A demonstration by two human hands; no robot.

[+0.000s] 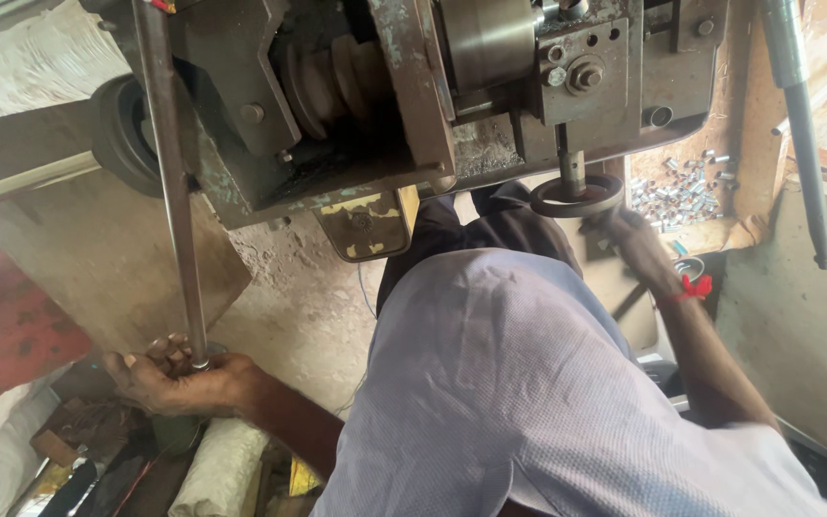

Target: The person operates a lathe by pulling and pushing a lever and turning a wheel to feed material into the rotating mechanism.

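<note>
Rod (172, 182), long and of bare metal, stands nearly upright at the left of the view, from 12 o'clock down to 7 o'clock. The left hand (176, 381) is clamped around its lower end, fingers curled over it. I judge the rod heavy and stiff, perhaps a little slippery from oil, so a hold low at the end, as now, or with the full palm, seems safest. The right hand (636, 239), at 2 o'clock, closes on the rim of a small handwheel (576, 196) under the machine (413, 96); a red thread (693, 286) is tied at that wrist. Beyond it, at 1 o'clock, a wooden tray (748, 230) holds many small shiny metal pieces (680, 191), loose in a heap. A grey shirt (528, 383) fills the bottom. Sacks (222, 469) lie on the floor at 7 o'clock.
</note>
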